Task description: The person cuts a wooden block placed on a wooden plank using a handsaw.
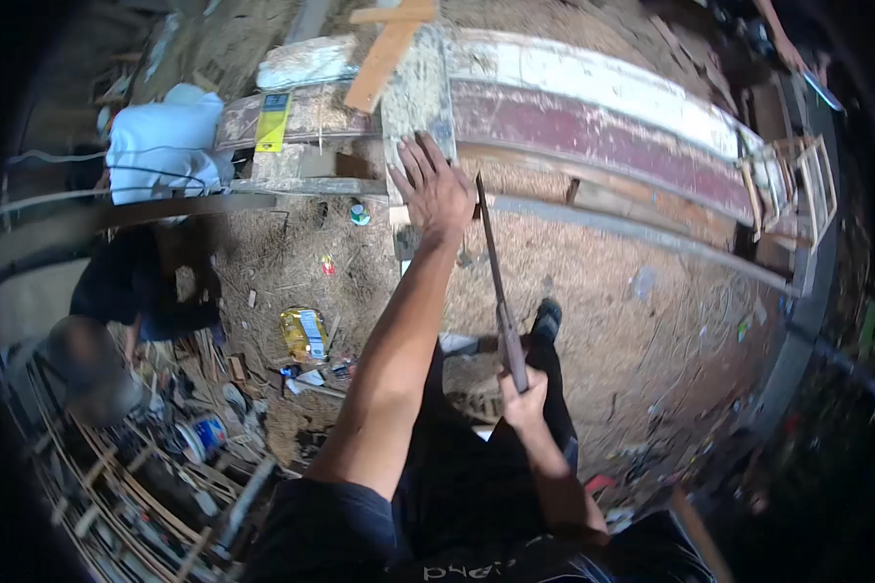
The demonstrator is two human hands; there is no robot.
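My left hand lies flat with its fingers spread on the near end of a worn, paint-stained board that crosses the workbench. Lower down, my right hand is wrapped round the handle of a long, narrow saw. The blade points away from me, and its tip is just right of my left hand, close to the board's edge. An orange-brown wooden strip rests over the far part of the board.
The long bench has white and dark red planks. A yellow packet lies on its left part. A crouching person is at the left, beside scrap wood. Another person's hand holds a phone at the upper right. A yellow bottle lies on the ground.
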